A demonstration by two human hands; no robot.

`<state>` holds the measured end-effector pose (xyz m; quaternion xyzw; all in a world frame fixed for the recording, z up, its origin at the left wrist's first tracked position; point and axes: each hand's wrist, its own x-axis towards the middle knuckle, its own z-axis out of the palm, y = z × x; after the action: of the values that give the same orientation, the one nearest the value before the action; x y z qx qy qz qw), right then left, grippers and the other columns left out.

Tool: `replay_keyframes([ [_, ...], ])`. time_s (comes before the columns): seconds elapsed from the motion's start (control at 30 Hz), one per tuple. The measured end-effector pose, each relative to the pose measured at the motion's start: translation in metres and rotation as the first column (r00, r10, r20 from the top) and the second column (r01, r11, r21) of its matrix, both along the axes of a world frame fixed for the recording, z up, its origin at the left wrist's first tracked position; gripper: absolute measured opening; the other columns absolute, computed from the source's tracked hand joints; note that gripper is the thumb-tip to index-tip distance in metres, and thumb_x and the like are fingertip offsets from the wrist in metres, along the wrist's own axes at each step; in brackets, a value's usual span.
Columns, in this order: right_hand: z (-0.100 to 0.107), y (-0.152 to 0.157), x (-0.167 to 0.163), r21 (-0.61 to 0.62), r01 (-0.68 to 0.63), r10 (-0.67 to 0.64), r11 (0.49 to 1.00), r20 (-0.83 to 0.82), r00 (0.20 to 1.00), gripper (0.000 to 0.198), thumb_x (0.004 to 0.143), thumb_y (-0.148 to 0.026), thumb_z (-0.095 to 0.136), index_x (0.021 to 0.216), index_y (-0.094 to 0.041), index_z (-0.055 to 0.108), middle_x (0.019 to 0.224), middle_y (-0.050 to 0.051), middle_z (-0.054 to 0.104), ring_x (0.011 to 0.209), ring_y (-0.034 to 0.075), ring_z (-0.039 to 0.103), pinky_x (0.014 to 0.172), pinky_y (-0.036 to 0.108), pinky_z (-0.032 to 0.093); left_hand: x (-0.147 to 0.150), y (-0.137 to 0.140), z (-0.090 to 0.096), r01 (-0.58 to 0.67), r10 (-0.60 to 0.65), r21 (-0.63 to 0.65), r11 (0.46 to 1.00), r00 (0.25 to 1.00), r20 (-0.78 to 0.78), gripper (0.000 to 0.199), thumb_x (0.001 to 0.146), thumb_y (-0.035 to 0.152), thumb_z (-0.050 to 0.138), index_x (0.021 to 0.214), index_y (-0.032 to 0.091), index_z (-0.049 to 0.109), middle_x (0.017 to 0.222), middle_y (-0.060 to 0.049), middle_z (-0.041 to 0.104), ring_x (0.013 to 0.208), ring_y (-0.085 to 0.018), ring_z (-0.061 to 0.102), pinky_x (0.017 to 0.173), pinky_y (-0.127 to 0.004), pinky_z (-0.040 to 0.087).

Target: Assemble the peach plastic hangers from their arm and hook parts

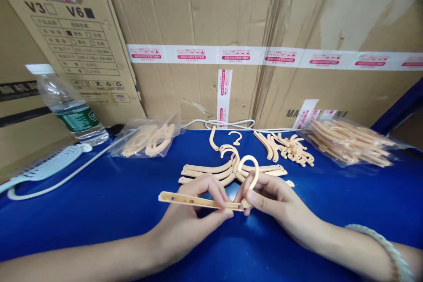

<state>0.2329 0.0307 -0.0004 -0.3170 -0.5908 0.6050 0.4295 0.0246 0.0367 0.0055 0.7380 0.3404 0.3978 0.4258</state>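
Note:
My left hand [201, 202] pinches a beige plastic hanger arm [188, 199], its hollow underside facing me. My right hand [267, 196] grips a beige hanger hook [255, 167] by its base, the curve pointing up. The inner end of the arm meets the hook's base between my fingertips; whether they are locked together I cannot tell. Just behind my hands lie several stacked hangers [205, 169] with hooks, partly hidden by my fingers. Farther back are a single hanger arm [213, 139] and a loose hook [235, 137].
At the back right sit loose arms and hooks [291, 147] beside a bag of hanger parts [352, 141]. Another plastic bag [148, 139] lies back left, near a water bottle [74, 108] and a white hairbrush [49, 163]. A white cable [82, 175] crosses the blue table; cardboard boxes [185, 92] stand behind.

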Motion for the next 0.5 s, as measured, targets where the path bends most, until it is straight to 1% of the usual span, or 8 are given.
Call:
replay_keyframes([
  [0.13,-0.0014,0.0003,0.0006,0.013,-0.013,0.013,1.000,-0.006,1.000,0.026,0.087,-0.041,0.070,0.079,-0.017,0.064,0.072,0.001,0.062,0.069,0.014,0.058,0.069,0.026,0.045,-0.0004,-0.0012,-0.0009,-0.002,0.002,0.031,1.000,1.000,-0.005,0.017,0.080,0.014,0.067,0.069,0.020,0.055,0.075,0.002,0.065,0.073,-0.016,0.063,0.068,-0.028,0.045],
  [0.27,0.0002,0.0004,0.0010,0.025,-0.026,0.026,0.999,0.002,1.000,0.024,0.088,-0.039,0.069,0.079,-0.017,0.065,0.071,0.001,0.061,0.071,0.015,0.058,0.070,0.027,0.044,-0.0005,-0.0013,-0.0005,-0.015,0.015,0.031,0.999,1.000,-0.010,0.018,0.080,0.013,0.067,0.069,0.020,0.054,0.075,0.002,0.065,0.072,-0.015,0.063,0.068,-0.027,0.045],
  [0.5,0.0004,-0.0006,0.0001,0.016,-0.028,0.027,0.999,0.024,0.999,0.027,0.087,-0.042,0.070,0.082,-0.016,0.063,0.075,0.002,0.064,0.070,0.013,0.057,0.069,0.025,0.046,0.0017,0.0002,0.0007,-0.004,0.003,0.078,0.997,1.000,0.012,0.019,0.079,0.013,0.069,0.067,0.019,0.055,0.074,0.001,0.066,0.071,-0.015,0.063,0.067,-0.027,0.046],
])
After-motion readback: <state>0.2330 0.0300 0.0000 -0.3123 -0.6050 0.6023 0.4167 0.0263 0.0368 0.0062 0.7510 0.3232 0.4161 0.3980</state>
